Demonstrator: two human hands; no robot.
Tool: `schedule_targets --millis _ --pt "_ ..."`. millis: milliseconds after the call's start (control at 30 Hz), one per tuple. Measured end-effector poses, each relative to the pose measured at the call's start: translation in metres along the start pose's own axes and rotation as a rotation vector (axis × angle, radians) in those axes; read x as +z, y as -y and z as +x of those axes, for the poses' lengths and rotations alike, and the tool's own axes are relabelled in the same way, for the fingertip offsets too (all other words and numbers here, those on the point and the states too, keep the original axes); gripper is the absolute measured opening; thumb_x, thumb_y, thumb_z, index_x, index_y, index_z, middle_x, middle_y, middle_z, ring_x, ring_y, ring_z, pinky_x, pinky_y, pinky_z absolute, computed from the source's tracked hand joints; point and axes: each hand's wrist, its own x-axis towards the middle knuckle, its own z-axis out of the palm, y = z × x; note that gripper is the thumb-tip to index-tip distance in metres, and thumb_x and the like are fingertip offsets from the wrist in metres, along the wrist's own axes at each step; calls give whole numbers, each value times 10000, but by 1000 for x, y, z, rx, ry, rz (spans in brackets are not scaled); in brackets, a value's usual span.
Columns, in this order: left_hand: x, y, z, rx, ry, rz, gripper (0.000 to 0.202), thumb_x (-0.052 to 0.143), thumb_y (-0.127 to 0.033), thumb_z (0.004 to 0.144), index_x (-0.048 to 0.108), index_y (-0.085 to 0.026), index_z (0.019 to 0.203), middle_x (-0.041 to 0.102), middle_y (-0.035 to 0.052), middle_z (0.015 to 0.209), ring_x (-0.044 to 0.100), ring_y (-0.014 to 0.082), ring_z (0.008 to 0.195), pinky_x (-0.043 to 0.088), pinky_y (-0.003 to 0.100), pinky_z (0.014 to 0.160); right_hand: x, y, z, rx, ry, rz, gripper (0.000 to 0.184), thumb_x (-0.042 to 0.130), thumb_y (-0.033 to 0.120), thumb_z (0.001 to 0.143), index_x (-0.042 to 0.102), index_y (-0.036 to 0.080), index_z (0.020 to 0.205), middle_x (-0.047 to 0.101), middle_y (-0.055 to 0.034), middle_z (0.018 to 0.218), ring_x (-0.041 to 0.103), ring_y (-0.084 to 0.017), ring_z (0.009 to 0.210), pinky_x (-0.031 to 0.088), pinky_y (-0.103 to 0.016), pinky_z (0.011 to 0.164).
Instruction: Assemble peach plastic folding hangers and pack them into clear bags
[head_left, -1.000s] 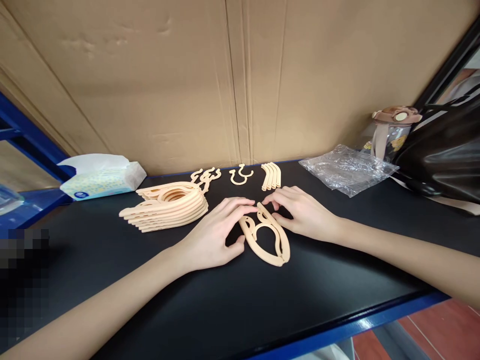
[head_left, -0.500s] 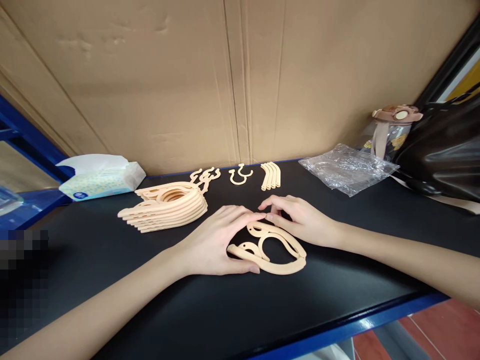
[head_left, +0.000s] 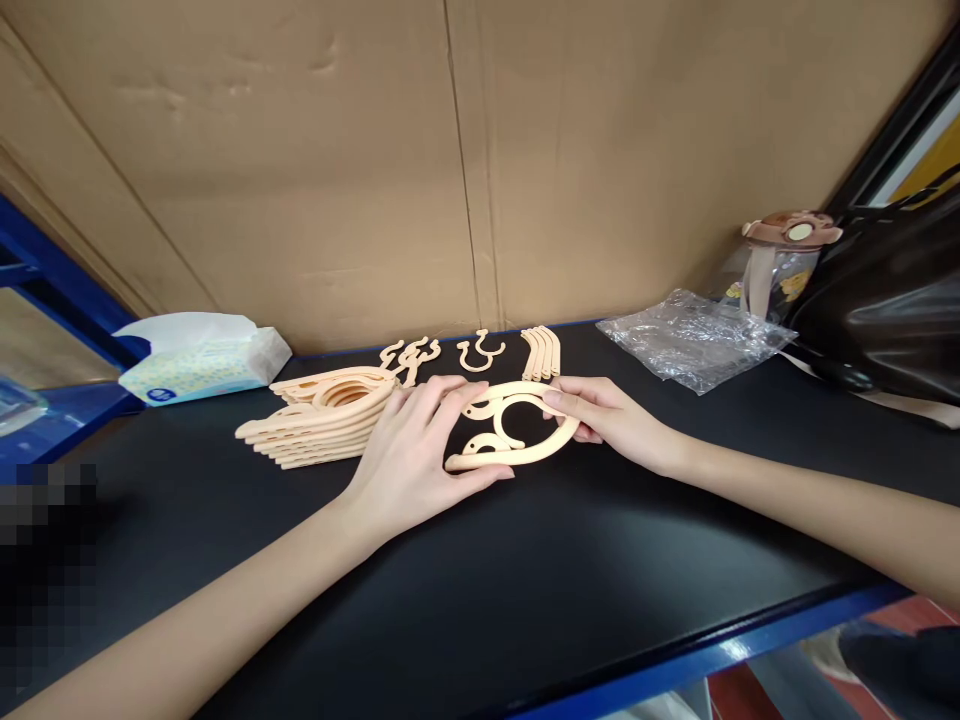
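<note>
The right hand (head_left: 607, 415) pinches the right end of a cream folded hanger (head_left: 536, 453) between thumb and fingers; the left hand (head_left: 416, 440) clasps its left end, thumb by the near edge. The hanger (resting or raised, I cannot tell) is mid-worktop (head_left: 637, 600), right of the hanger stack (head_left: 322, 425), nearer than the curved strips (head_left: 541, 353).

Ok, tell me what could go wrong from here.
The left hand is close beside the staggered hanger stack, so it might knock it askew. The right hand, gripping the folded hanger at its curved end, is near the curved strips and could brush them out of line.
</note>
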Motion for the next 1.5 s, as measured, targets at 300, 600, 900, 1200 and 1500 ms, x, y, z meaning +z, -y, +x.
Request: schedule_targets --millis 300,600,900,1200,1500 --pt "-2 -3 1 31 57 -8 690 600 -628 789 434 -164 1272 586 121 1210 558 280 1076 361 392 884 -1 0 1 3 38 64 408 552 534 866 456 178 691 315 64 584 303 -67 521 237 -215 454" --pt "-2 -5 1 76 74 6 716 629 -583 792 408 -145 1314 591 120 1215 549 275 1082 366 387 906 -1 -2 1 -19 105 1 384 535 510 884 472 174 709 386 57 588 377 -62 523 292 -201 454" --pt "-2 -7 1 162 80 -19 763 637 -570 794 394 -101 1345 565 142 1255 524 272 1129 377 382 946 1 -1 -1 -1 210 -17 332 589 471 863 509 166 758 510 57 580 440 -53 485 339 -198 468" --pt "0 -5 -1 227 138 -88 795 608 -589 804 332 -150 1406 536 148 1316 516 296 1168 435 413 938 2 -2 -3 -21 285 -38 291 592 449 869 545 162 862 549 40 641 511 -75 560 399 -200 510" --pt "-11 -13 4 202 69 -37 683 621 -451 840 348 -126 1375 531 155 1292 513 290 1169 441 396 945 -1 -2 -1 -27 171 49 542 271 581 962 564 150 812 583 1 595 469 -82 497 337 -230 501"
